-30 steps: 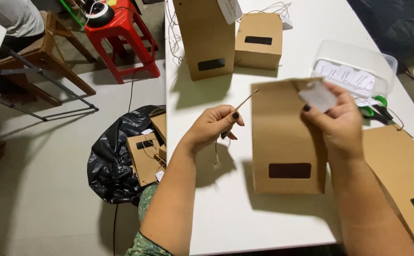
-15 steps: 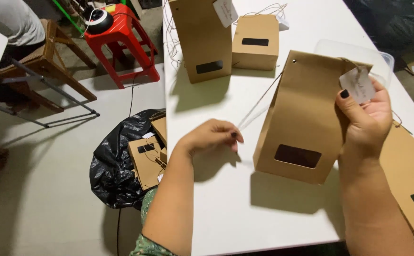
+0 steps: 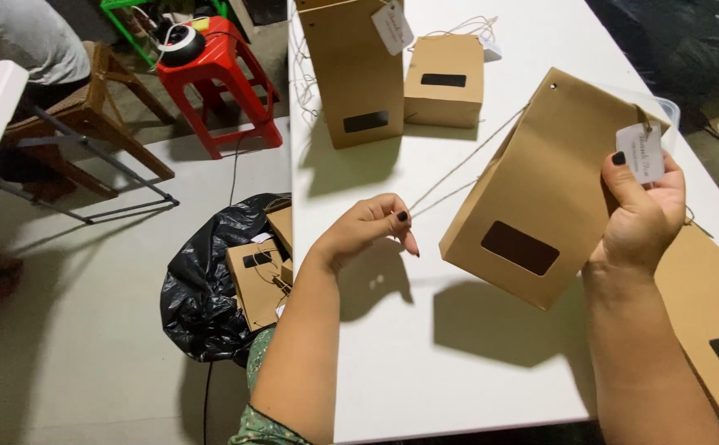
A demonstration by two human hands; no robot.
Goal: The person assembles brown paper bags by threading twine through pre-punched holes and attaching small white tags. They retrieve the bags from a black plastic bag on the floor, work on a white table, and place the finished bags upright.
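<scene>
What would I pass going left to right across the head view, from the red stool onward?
Red stool → black bag → left hand → tilted paper bag → right hand pinching a white tag.

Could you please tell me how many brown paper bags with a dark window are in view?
5: one tilted in the right hand (held bag), two standing at the table's far end, one flat at right, one in the black sack; more may be hidden there.
</scene>
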